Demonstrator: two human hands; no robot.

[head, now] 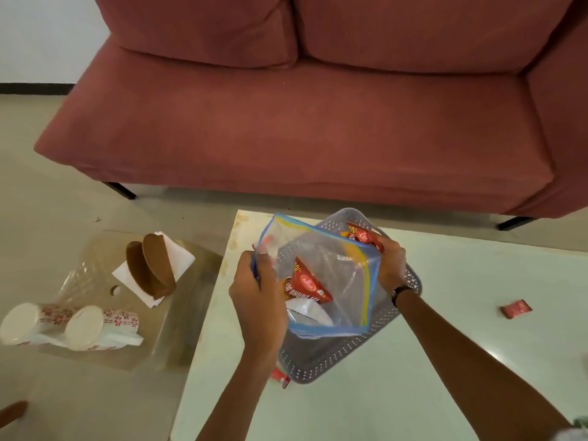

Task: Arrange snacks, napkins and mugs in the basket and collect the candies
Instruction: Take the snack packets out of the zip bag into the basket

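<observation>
Head view. Left hand (254, 291) and right hand (389, 261) each pinched on an opposite rim of a clear zip-top plastic bag with blue seal (321, 275), spread wide, presumably to free its contents. Red triangular snack packet (307, 281) visible inside the bag, between the hands; a second red packet (361, 233) beside the right hand. Grey perforated plastic basket (327, 361) directly beneath, on the pale counter (413, 377). Small red wrapped candy (515, 308) well right of the right hand. White floral-banded mugs (86, 327) and white napkins (178, 259) on the floor, left of the left hand, not yet basketed.
</observation>
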